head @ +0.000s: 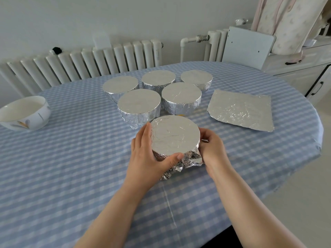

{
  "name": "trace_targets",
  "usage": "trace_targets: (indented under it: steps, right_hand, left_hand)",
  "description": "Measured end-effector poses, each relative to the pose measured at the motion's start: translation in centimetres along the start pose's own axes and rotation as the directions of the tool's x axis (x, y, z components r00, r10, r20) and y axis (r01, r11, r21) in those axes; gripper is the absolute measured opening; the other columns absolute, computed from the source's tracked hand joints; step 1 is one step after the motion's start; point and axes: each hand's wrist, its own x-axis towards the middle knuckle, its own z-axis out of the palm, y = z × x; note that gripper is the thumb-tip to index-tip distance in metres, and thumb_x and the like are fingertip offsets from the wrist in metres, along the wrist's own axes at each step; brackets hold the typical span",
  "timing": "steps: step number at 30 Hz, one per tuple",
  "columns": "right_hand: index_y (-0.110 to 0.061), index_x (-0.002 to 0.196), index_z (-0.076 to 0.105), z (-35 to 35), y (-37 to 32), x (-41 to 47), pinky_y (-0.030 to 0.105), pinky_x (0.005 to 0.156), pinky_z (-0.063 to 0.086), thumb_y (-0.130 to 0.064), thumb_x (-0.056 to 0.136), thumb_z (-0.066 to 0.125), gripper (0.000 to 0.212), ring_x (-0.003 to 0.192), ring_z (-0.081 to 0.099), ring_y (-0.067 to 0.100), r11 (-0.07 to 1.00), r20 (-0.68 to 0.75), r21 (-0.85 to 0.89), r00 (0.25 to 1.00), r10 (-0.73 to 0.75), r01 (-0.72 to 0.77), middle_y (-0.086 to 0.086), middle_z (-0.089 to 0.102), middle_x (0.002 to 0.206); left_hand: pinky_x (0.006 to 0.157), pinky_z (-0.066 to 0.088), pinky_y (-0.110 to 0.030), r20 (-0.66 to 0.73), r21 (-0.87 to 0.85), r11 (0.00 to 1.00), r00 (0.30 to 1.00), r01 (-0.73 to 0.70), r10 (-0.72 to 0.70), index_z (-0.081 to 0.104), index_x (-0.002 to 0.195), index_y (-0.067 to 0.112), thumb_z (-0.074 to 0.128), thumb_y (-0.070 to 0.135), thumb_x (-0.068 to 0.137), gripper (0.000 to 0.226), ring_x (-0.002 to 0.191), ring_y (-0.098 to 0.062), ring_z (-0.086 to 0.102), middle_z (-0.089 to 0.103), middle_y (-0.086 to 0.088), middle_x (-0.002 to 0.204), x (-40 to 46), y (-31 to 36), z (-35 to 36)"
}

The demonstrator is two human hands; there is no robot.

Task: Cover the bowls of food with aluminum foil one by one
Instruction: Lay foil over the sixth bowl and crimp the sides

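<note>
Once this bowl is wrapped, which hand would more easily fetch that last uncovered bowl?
Probably the left hand. The uncovered bowl sits at the table's far left, on that hand's side; the right hand would have to cross over the bowl being wrapped.

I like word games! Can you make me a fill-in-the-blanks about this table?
1. Both hands hold a bowl wrapped in ____.
2. Behind it stand ____ more wrapped bowls.
3. The white bowl at the left has ____ foil on it.
4. One flat sheet lies to the ____ of the bowls.

Missing words: foil; five; no; right
</note>
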Motion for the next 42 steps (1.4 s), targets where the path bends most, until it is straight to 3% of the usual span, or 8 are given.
trace_targets:
  steps: [4,7,11,14,23,29,34,42]
  right_hand:
    - [-0.013,0.107,0.057,-0.6,-0.4,0.1,0.025,0.049,0.048,-0.006,0.103,0.039,0.019,0.054,0.061,0.014,0.99,0.005,0.142,1.0,0.02,-0.02,0.004,0.067,0.082]
    - [-0.014,0.1,0.052,-1.3,-0.7,-0.7,0.026,0.053,0.052,-0.027,0.107,0.032,0.025,0.06,0.066,0.011,0.979,-0.001,0.203,1.0,-0.005,0.005,0.006,0.068,0.084]
    - [-0.009,0.084,0.056,-1.8,-0.7,-2.4,0.031,0.064,0.049,-0.048,0.1,0.041,0.045,0.065,0.061,0.011,0.991,0.039,-0.042,0.991,-0.127,0.129,0.011,0.064,0.071]
    - [-0.018,0.079,0.055,-1.8,-0.6,-2.6,0.026,0.064,0.043,-0.05,0.095,0.053,0.035,0.058,0.055,0.003,0.982,0.03,-0.084,0.985,-0.168,0.17,-0.002,0.064,0.069]
    - [-0.016,0.087,0.061,-1.8,-0.3,-2.1,0.038,0.064,0.043,-0.043,0.094,0.058,0.028,0.06,0.054,0.017,0.983,0.034,-0.083,0.986,-0.164,0.167,0.006,0.063,0.068]
    - [-0.02,0.086,0.063,-1.8,-0.2,-1.8,0.05,0.071,0.052,-0.051,0.087,0.061,0.031,0.075,0.069,0.037,0.984,0.034,-0.089,0.987,-0.154,0.157,0.003,0.066,0.066]
    - [-0.017,0.088,0.063,-1.9,0.0,-1.7,0.041,0.064,0.046,-0.048,0.09,0.062,0.031,0.075,0.066,0.043,0.984,0.04,-0.039,0.985,-0.171,0.172,0.013,0.069,0.072]
    - [-0.019,0.084,0.057,-1.6,0.7,-2.2,0.031,0.062,0.049,-0.062,0.078,0.055,0.043,0.064,0.065,0.012,0.969,-0.01,-0.026,0.97,-0.244,0.244,0.0,0.069,0.069]
  left_hand:
    - [0.11,0.017,-0.019,0.0,0.004,1.0,1.0,0.002,-0.002,0.016,0.155,0.018,0.051,0.093,0.05,0.134,0.134,0.006,0.012,0.019,0.011,0.157,0.0,0.1,-0.1]
    - [0.11,0.016,-0.02,-0.003,0.011,1.0,1.0,0.012,-0.012,0.015,0.155,0.018,0.047,0.096,0.049,0.136,0.138,0.001,0.014,0.018,0.01,0.157,0.0,0.2,-0.1]
    - [0.111,0.014,-0.02,-0.053,0.029,0.998,0.998,0.046,-0.045,0.013,0.155,0.019,0.056,0.088,0.055,0.129,0.141,-0.005,0.012,0.016,0.009,0.158,-0.7,1.1,0.7]
    - [0.114,0.017,-0.028,-0.106,0.074,0.994,0.992,0.075,-0.067,0.013,0.155,0.016,0.053,0.089,0.057,0.128,0.139,-0.01,0.013,0.017,0.002,0.158,-1.4,1.9,1.7]
    - [0.116,0.017,-0.035,-0.063,0.075,0.997,0.998,0.02,-0.015,0.038,0.148,0.026,0.001,0.092,0.072,0.107,0.142,-0.01,0.02,0.025,0.006,0.158,1.0,0.6,-1.7]
    - [0.122,0.003,-0.032,0.319,0.378,0.845,0.91,-0.38,0.266,0.025,0.154,0.027,-0.008,0.086,0.074,0.104,0.15,-0.007,0.004,0.014,0.01,0.163,4.7,2.5,-2.2]
    - [0.12,0.005,-0.029,0.437,0.371,0.84,0.872,-0.396,0.218,0.025,0.153,0.028,-0.011,0.094,0.062,0.118,0.149,-0.007,0.006,0.015,0.009,0.163,5.4,2.1,-1.7]
    - [0.121,0.002,-0.032,0.442,0.36,0.863,0.879,-0.355,0.177,0.022,0.154,0.03,-0.002,0.096,0.061,0.116,0.15,-0.006,-0.001,0.01,0.011,0.163,5.3,1.9,-1.6]
